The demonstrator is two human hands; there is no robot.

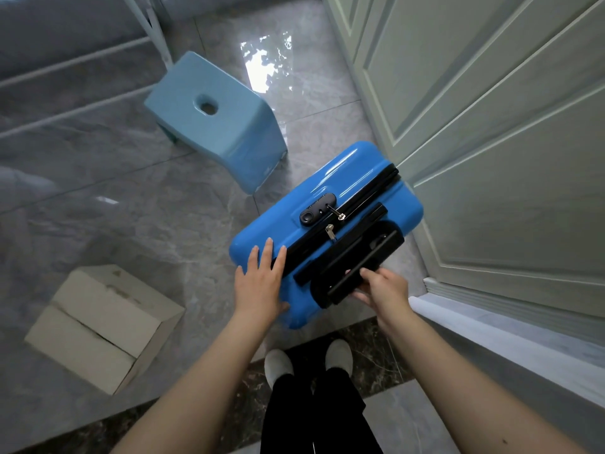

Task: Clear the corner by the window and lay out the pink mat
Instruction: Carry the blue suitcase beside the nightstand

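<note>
Standing over the blue suitcase (327,204), the person rests the left hand (260,283) flat, fingers straight, on its shell, while the right hand (381,291) curls round the black pull handle (363,263). Judging from here, a one-sided pull could tip or roll the case into the panelled door (491,142) just beside it, or onward into the pale blue stool (212,119) beyond. The cardboard box (101,326) also awaits moving. No pink mat or window shows; the suitcase wheels are hidden.
</note>
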